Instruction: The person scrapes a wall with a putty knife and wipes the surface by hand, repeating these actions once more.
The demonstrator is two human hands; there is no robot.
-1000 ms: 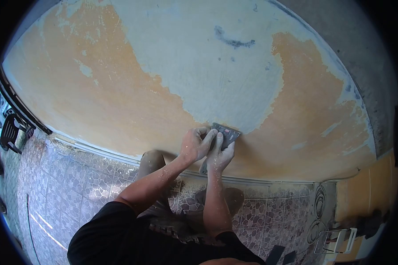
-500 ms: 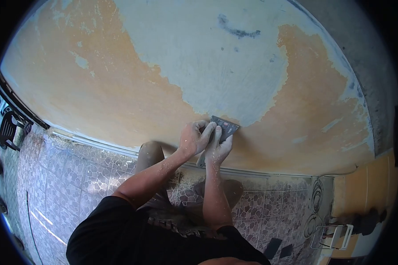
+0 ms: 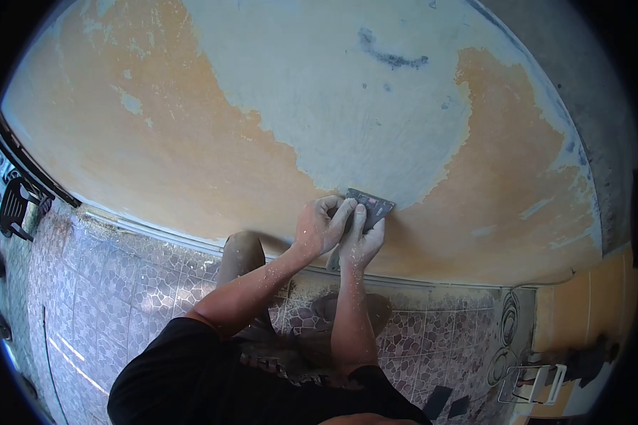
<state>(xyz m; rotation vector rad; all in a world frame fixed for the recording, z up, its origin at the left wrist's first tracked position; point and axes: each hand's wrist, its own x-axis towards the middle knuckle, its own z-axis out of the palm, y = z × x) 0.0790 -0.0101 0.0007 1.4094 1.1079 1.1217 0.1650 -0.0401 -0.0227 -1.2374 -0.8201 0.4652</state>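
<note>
Dusty left hand and right hand side by side, fingers of both clamped on a wide-bladed scraper, its blade at the wall where peeling orange paint meets a pale patch, stone-patterned floor tiles below.

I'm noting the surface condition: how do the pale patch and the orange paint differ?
The pale patch is greyish with dark smudges; the orange paint has pale flecks. The pale patch lies in between; the orange paint spreads on both sides. They share a ragged border.
</note>
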